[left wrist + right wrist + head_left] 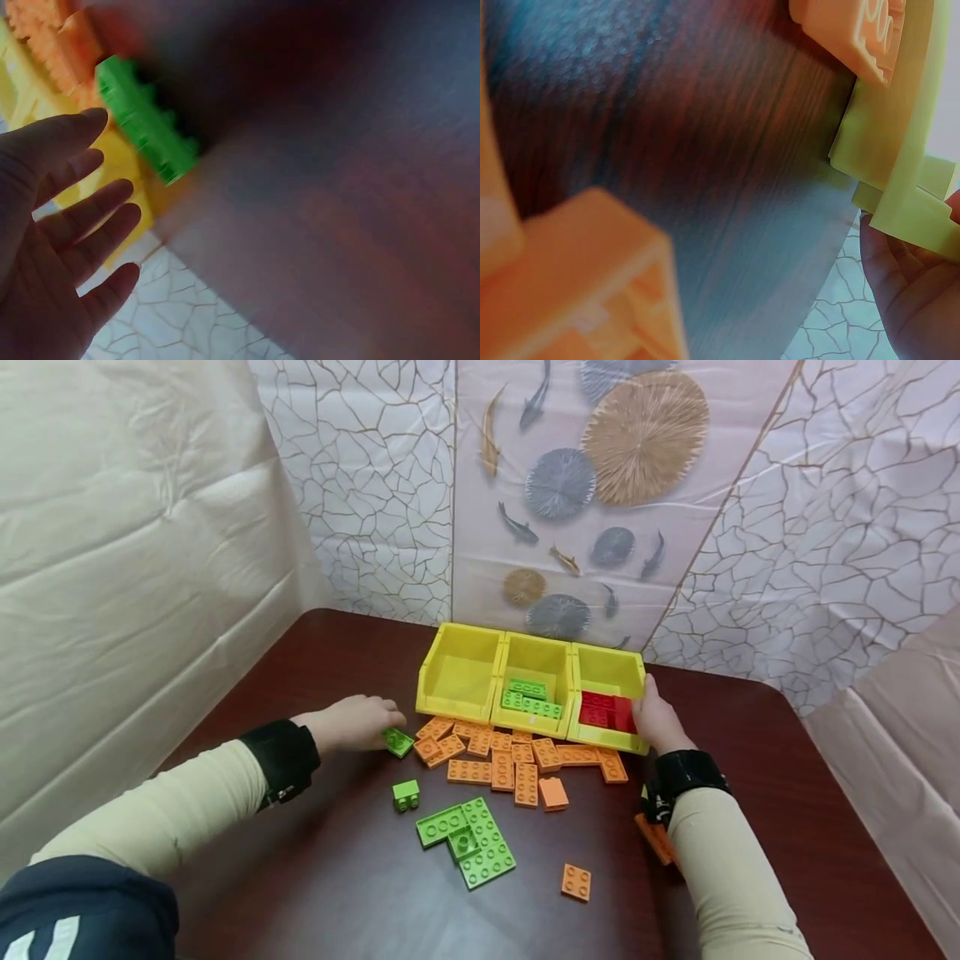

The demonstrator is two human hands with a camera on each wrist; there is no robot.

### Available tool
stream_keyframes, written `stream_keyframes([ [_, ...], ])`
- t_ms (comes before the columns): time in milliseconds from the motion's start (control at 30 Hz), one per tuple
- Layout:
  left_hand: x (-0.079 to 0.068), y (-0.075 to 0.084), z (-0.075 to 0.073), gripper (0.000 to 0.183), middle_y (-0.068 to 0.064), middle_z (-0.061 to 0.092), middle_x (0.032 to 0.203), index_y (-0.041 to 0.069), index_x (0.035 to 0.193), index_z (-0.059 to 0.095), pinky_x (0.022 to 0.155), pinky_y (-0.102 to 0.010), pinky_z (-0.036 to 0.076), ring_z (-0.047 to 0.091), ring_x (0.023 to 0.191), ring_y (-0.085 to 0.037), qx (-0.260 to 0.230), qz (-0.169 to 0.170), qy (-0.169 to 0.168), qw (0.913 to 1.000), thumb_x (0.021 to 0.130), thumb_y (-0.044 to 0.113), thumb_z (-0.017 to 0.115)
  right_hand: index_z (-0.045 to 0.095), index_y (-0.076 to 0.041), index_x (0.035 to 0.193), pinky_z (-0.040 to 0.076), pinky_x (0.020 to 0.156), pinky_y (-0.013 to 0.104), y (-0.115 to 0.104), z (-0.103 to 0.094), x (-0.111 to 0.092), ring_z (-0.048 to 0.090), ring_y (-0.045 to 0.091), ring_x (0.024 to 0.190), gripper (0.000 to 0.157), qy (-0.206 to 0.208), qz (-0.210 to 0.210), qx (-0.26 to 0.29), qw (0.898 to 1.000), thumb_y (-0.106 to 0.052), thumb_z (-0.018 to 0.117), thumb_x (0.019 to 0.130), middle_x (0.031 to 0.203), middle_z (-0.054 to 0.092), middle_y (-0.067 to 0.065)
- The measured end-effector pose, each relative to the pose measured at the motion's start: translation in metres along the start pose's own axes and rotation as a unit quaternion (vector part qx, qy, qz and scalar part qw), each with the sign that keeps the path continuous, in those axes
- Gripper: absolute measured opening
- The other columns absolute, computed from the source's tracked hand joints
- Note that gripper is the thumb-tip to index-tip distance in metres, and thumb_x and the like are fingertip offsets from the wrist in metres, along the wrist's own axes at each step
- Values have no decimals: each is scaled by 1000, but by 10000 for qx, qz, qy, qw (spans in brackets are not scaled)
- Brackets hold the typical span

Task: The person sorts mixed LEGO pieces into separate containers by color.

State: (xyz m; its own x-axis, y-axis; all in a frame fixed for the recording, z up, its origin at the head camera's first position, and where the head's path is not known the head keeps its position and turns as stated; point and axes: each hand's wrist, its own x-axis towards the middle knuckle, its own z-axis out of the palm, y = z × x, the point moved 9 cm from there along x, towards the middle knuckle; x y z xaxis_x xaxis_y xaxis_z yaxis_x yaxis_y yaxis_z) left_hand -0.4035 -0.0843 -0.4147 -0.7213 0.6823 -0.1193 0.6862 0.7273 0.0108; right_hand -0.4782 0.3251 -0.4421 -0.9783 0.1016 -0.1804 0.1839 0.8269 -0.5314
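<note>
My left hand (pixel 352 724) is at the left, close beside a green brick (pixel 398 742). In the left wrist view its fingers (pixel 97 202) are spread and loosely bent, and the green brick (pixel 146 124) lies just past the thumb tip. My right hand (pixel 660 720) grips the right side wall of the yellow three-part bin (pixel 459 708). The right wrist view has this hand (pixel 922 296) at the bin's edge (pixel 900 172), its fingers partly hidden. Green bricks (pixel 531 697) lie in the middle compartment and red bricks (pixel 606 712) in the right one.
Several orange bricks (pixel 502 768) are spread along the bin's front. Nearer me lie a small green brick (pixel 406 795), a joined green piece (pixel 486 852) and a square orange brick (pixel 576 882). More orange bricks (pixel 655 838) are beside the right wrist. A patterned cloth (pixel 375 485) hangs behind the table.
</note>
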Motion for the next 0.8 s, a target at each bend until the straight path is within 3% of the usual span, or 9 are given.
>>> stream_keyframes([
  [100,0,4,8,32,-5,61,104,12,112,64,80,-39,47,58,94,-23,18,128,5,9999,81,13,71,-21,-9,144,35,96,55,2,-2,0,39,41,116,62,6,16,35,10000,-16,24,103,141,25,32],
  [233,2,5,12,35,-4,62,104,12,114,64,81,-40,47,58,95,-23,-30,26,-79,10000,79,8,71,-21,-9,144,35,96,54,3,-3,-1,39,40,118,62,7,19,7,10000,-17,25,103,143,24,31],
  [467,5,-2,9,24,-1,60,92,13,104,67,74,-36,48,56,81,-17,-136,-43,-221,9997,80,10,71,-21,-9,144,34,97,54,5,-3,-1,37,40,121,62,61,40,19,10000,-17,24,103,144,22,31],
  [600,8,-10,-15,20,1,56,86,14,98,67,69,-34,46,51,74,-14,-234,-154,127,9995,79,13,73,-19,-9,145,34,98,53,3,-5,-1,38,40,122,61,119,25,29,9999,-17,24,103,144,23,30],
  [700,17,-7,-50,21,0,55,83,11,98,67,67,-34,46,51,72,-15,-199,-57,767,9968,78,15,74,-19,-9,146,34,97,53,2,-5,-2,38,40,121,62,122,9,9,9999,-16,25,103,144,24,30],
  [800,33,8,-85,25,-2,56,86,8,102,65,69,-35,46,54,74,-17,-14,98,1273,9918,80,18,72,-18,-10,146,34,98,52,2,-5,-1,38,40,121,62,126,-2,47,9999,-16,26,103,144,24,29],
])
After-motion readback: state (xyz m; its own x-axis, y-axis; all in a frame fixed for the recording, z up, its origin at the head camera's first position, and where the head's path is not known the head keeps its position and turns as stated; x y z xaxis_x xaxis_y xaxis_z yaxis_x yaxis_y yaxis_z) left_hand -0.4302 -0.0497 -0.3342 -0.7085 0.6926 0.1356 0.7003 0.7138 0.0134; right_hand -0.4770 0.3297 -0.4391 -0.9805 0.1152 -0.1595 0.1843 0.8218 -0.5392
